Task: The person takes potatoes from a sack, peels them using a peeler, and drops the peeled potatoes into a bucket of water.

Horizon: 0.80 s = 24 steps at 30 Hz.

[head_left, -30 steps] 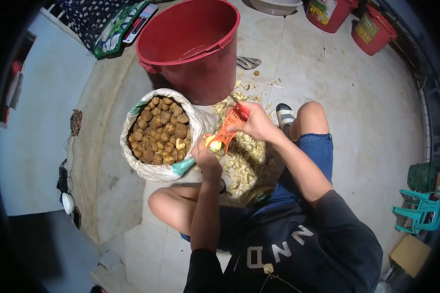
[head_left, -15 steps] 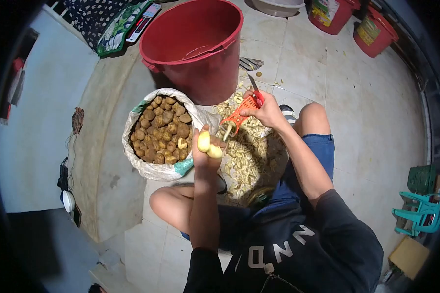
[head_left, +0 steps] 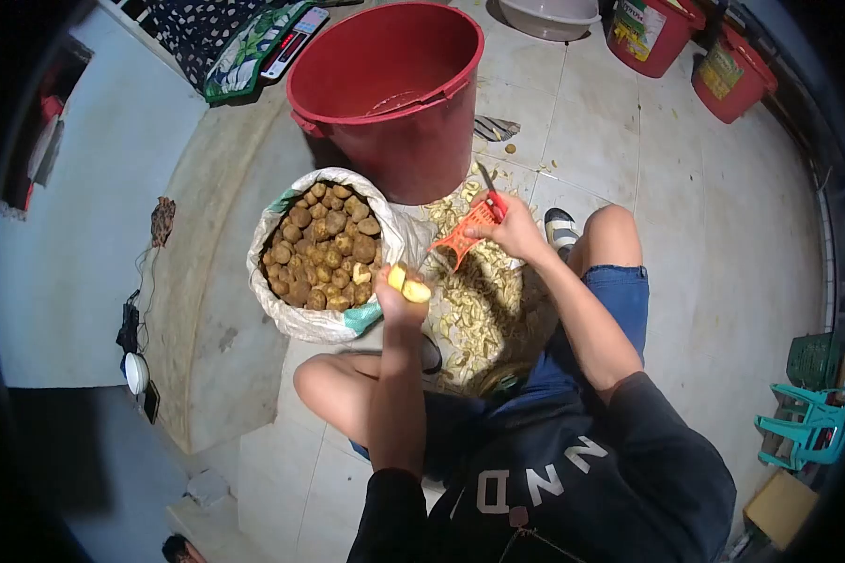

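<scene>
My left hand (head_left: 402, 305) is closed around two peeled yellow potato pieces (head_left: 407, 284), just right of the sack's rim. In my right hand (head_left: 514, 228) is an orange peeler (head_left: 464, 236) with a wide, slotted body, pointing down and left. A knife (head_left: 491, 188) with a red handle is gripped in the same hand, its blade pointing up and away. Brown unpeeled potatoes (head_left: 324, 246) fill the white woven sack (head_left: 300, 326) beside my left hand. Beneath both hands, a pile of pale peelings (head_left: 474, 319) is spread over the floor.
A large red tub (head_left: 394, 150) stands behind the sack. Farther back are a pale basin (head_left: 549, 21) and two red buckets (head_left: 650, 42). A scale (head_left: 294, 44) sits at upper left. Teal stools (head_left: 807, 422) stand at right. Part of a person (head_left: 180, 549) shows at lower left.
The peeler and the potato pieces are farther apart, and a strip of peel hanging by the peeler is gone. My left hand has lowered slightly. The view has shifted a little.
</scene>
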Tool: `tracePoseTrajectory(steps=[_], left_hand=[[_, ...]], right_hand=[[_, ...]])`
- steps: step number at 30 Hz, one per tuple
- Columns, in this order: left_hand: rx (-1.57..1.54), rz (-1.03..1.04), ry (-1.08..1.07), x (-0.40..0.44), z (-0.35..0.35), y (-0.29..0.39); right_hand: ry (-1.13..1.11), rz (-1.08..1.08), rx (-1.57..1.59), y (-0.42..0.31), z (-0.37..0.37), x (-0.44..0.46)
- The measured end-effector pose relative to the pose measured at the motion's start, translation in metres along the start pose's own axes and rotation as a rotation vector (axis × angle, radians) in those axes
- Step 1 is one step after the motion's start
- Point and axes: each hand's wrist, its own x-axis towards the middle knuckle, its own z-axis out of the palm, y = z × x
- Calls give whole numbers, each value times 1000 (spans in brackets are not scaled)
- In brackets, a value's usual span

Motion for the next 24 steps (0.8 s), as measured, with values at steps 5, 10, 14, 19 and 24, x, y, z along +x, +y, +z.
tracePoseTrajectory(steps=[5,10,14,19,24], left_hand=[[194,2,62,-16,39,-15],[218,-55,-145,-23,29,-13],[545,164,-110,-41,55,-15],[168,-178,-250,-35,42,-6],[190,-254,-280,-35,28,-11]], right_hand=[[-74,-132,90,-24,16,-12],[4,57,149,0,-3,13],[-153,-103,50,-14,5,-1],[-107,102,265,-23,1,-1],[-26,-112,49,-1,-8,3]])
